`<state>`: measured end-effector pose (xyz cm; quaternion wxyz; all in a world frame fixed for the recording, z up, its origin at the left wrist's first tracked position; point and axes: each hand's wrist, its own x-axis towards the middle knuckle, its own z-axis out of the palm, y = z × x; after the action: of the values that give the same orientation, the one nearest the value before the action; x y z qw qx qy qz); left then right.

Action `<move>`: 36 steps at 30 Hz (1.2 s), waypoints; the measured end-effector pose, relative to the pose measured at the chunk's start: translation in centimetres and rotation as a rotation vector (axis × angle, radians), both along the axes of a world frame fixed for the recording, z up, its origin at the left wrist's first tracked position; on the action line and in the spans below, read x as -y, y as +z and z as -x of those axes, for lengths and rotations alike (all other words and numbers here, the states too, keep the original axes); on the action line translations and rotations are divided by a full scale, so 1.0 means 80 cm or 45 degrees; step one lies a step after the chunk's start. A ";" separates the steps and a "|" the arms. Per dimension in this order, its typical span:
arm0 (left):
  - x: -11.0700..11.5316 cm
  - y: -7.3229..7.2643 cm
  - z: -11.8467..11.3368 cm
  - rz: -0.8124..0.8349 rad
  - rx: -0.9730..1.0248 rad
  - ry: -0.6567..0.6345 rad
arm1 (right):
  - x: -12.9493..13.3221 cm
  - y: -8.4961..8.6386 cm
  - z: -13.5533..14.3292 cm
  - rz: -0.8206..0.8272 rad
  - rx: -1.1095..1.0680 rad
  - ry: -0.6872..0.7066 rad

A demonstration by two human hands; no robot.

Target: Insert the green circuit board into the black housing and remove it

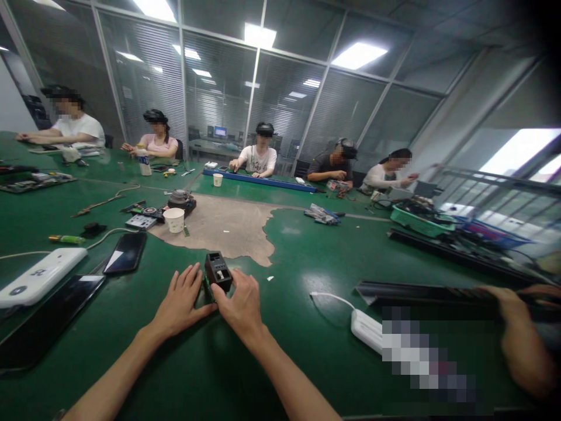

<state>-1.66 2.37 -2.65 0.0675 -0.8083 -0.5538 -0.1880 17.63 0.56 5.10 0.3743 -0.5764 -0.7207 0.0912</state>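
A small black block-shaped device with openings in its upper face stands on the green table. A strip of green circuit board shows along its left side. My right hand grips the device from the right, thumb at the front and fingers behind. Just to the left, my left hand lies with its fingers spread, its thumb reaching toward the base of the device. Whether that thumb touches the device is hard to tell.
Left are a white power strip, dark phones and a paper cup. At right lie a white power strip, black bars and a green basket. Another person's arm reaches in; several people sit opposite.
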 end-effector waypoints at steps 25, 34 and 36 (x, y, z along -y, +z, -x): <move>-0.007 -0.012 0.006 -0.010 -0.002 -0.025 | 0.006 -0.032 0.004 0.076 0.005 0.030; -0.007 -0.009 0.003 -0.001 -0.002 0.001 | -0.012 0.008 -0.031 -0.106 -0.089 0.053; -0.007 -0.008 0.002 0.014 -0.014 0.000 | -0.016 0.004 -0.043 -0.110 -0.069 0.027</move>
<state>-1.82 2.94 -3.26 0.0661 -0.8097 -0.5544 -0.1807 21.06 1.84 5.40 0.4172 -0.5495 -0.7195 0.0796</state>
